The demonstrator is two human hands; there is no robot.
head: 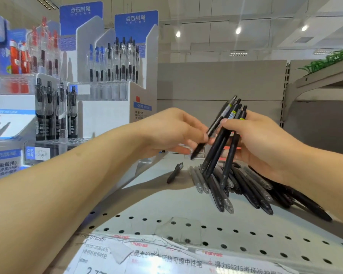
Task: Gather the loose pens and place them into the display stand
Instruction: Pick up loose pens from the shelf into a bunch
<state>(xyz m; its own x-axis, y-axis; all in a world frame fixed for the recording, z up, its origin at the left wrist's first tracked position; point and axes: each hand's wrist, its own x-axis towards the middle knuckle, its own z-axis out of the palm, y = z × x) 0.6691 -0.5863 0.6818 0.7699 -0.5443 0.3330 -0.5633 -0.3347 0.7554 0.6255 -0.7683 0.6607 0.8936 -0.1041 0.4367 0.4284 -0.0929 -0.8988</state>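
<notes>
The right hand (265, 141) grips a small bunch of dark pens (226, 135), fingers curled round their upper halves, so the bunch stands tilted with its tips down toward the shelf. The left hand (172, 129) is close beside it, almost touching, and pinches one more pen (210, 131) between thumb and fingertips. That pen leans against the bunch, so it looks as if it is being added to it, though it could equally be being drawn out.

Just below the right hand lies a pile of loose pens (244, 186), black ones and clear-bodied ones, mostly side by side on the grey perforated shelf (147, 210). One black pen (174, 173) lies on its own under the left hand, a little apart from the pile.

Well to the left of the left hand, and farther back, stands the display stand (107, 99), a white card stand with a blue header. Its clear compartments already hold upright pens, but how much room is left cannot be told from here. More stands with red-capped pens (36, 52) sit beyond it.

Judging by this, the task is at an early or middle stage. A few pens are gathered, none of those in hand has reached the stand, and the larger part of the pile still waits on the shelf.
</notes>
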